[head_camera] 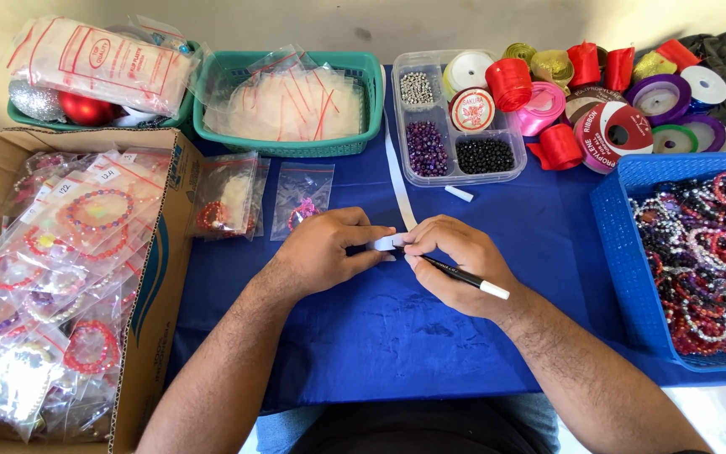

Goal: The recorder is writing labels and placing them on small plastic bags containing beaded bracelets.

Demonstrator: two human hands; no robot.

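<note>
Covering the table, a blue cloth (380, 328), both hands' grip (329, 252) (455, 265) pinching a white strip (386, 242).

Blue-clothed table (380, 336): cardboard box (157, 277), teal basket (287, 145), bead tray (460, 172), blue basket (623, 252).

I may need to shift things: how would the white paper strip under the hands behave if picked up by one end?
The white paper strip is long, thin and slightly curved across the blue cloth, so it would probably flop and feel very light. The left hand pins its near end, suggesting it slides easily.
</note>
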